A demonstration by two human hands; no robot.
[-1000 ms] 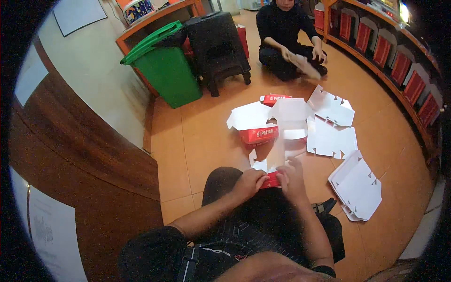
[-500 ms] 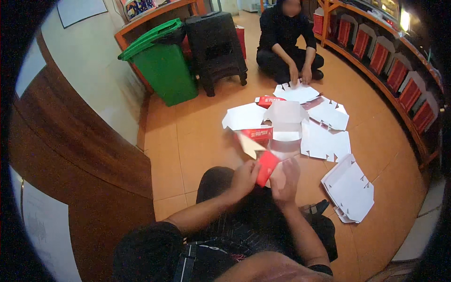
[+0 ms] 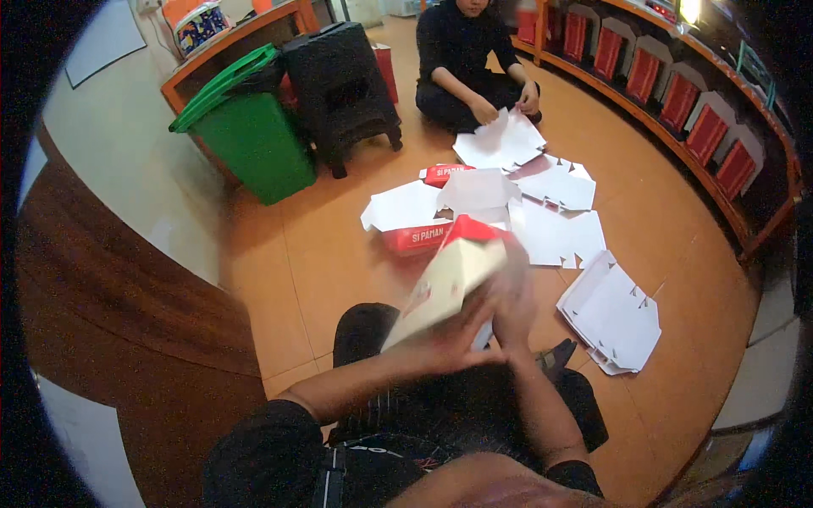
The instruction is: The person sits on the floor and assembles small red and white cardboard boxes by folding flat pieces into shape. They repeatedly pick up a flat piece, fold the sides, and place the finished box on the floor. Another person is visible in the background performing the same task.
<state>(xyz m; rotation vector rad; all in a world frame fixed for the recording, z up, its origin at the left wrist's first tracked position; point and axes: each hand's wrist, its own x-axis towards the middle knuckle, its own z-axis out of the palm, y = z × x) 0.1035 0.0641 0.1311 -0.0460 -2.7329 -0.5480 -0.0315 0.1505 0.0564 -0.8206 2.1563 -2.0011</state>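
Note:
Above my lap, a cream and red cardboard box [image 3: 453, 273] is held tilted between my two hands, its red end turned away from me. My left hand [image 3: 456, 337] grips its near side with the thumb stretched toward the right wrist. Along the right side of the box lies my right hand [image 3: 511, 300], smeared by motion, its fingers curled against the cardboard. Just beyond stand part-folded red and white boxes [image 3: 415, 238], one with a raised white lid [image 3: 480, 188]. The held box hides part of them.
Flat white box blanks [image 3: 611, 315] lie stacked at my right, with more blanks [image 3: 559, 230] beyond. Across from me a seated person [image 3: 474, 63] handles a white blank [image 3: 501, 146]. A green bin [image 3: 254, 140] and black stools [image 3: 343, 89] stand far left; shelves of red boxes [image 3: 648, 74] line the right.
The box has turned, so its cream side now shows and the red end points away. Both hands have shifted around it. The other person has lifted part of a blank. The view has swung slightly right.

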